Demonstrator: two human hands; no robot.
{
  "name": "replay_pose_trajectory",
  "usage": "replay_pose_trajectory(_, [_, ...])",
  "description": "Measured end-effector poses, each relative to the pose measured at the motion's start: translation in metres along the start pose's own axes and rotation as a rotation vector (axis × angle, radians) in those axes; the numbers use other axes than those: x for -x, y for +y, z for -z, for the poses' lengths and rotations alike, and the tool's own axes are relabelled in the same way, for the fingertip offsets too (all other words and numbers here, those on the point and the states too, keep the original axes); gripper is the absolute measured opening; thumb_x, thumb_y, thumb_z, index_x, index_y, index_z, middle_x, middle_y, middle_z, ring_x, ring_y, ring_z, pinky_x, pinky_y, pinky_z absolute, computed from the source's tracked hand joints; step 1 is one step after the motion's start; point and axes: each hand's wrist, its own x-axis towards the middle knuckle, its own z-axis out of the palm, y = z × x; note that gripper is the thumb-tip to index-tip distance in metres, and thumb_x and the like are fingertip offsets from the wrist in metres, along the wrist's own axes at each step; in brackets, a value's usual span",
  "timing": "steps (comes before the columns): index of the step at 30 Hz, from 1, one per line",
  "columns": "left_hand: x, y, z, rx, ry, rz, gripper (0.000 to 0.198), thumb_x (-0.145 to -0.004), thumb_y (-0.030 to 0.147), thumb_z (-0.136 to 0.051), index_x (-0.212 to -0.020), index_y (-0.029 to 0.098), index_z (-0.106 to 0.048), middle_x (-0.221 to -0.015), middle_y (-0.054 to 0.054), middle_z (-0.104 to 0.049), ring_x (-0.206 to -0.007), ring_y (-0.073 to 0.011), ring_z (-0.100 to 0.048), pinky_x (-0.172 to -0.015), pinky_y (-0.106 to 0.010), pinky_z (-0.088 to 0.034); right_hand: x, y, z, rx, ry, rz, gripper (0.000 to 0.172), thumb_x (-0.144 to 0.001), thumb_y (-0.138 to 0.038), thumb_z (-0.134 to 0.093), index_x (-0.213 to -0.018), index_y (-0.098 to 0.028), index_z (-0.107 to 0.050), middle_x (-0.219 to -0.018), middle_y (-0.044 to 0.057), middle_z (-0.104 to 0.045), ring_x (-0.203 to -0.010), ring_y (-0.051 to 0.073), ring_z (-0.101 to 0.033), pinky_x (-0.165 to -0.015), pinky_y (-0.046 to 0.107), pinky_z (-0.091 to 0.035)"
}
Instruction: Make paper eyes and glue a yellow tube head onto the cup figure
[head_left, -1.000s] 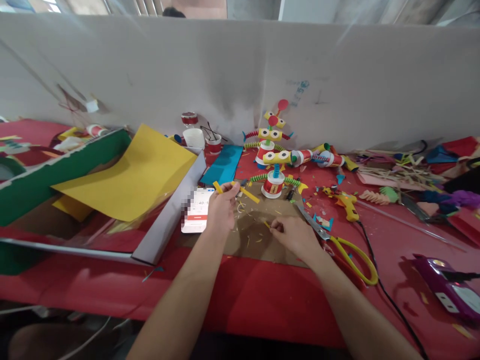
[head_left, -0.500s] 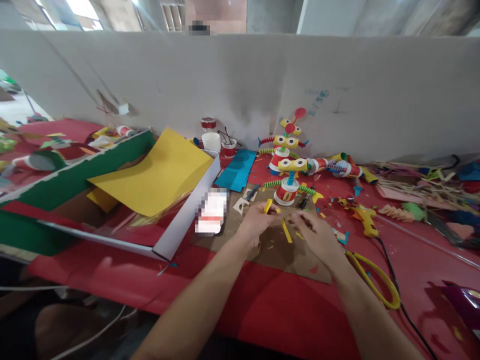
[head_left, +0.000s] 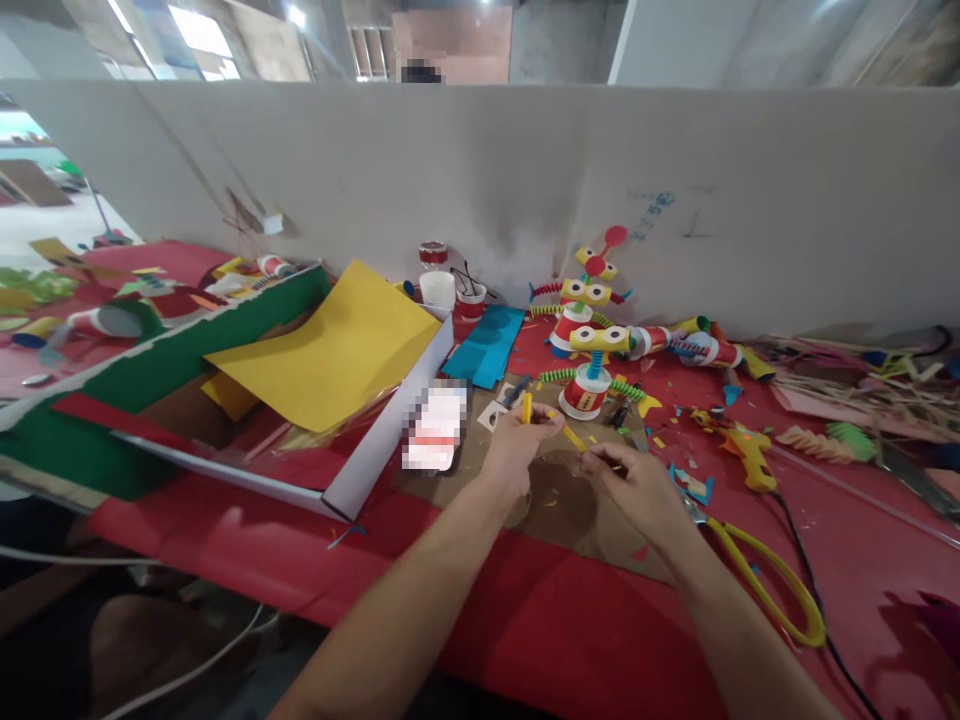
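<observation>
My left hand is closed in a pinch on a narrow yellow paper strip, and a yellow end also sticks up above its fingers. The strip's free end runs across to my right hand, whose thumb and fingers pinch it. Both hands are held over a brown cardboard sheet. Just behind them stands a paper-cup figure with a yellow eyed head and springy green arms. A dark-handled tool and white paper cut-outs lie beyond my left hand.
Scissors with yellow handles and a yellow glue gun with its cord lie on the right. On the left are a phone and an open box with yellow sheets. Blue paper and more cup figures sit behind.
My right hand has closed on the lower end of the yellow strip, which hung from my left hand before. The view has shifted slightly, so things appear a little further right.
</observation>
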Motion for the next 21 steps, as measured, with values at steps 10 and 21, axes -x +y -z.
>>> replay_pose_trajectory(10, [0.010, -0.008, -0.007, -0.068, -0.177, 0.020, 0.015, -0.056, 0.023, -0.072, -0.061, 0.017, -0.059, -0.058, 0.002, -0.053, -0.056, -0.0098, -0.048, -0.058, -0.024, -0.037, 0.002, -0.004, -0.002, -0.076, 0.024, 0.008, 0.031, -0.083, -0.045, -0.049, -0.081, -0.019, -0.066, -0.080, 0.004, -0.070, -0.073, 0.021, -0.064, -0.065, 0.030, -0.046])
replay_pose_trajectory(21, [0.001, -0.007, -0.002, 0.027, -0.010, 0.062, 0.028, -0.050, 0.034, -0.078, -0.062, 0.017, -0.059, -0.053, 0.005, -0.047, -0.049, -0.0065, -0.037, -0.050, -0.023, -0.029, 0.001, -0.006, 0.005, 0.042, 0.091, 0.002, 0.029, -0.085, -0.043, -0.048, -0.082, -0.020, -0.066, -0.075, 0.002, -0.071, -0.069, 0.018, -0.063, -0.063, 0.027, -0.043])
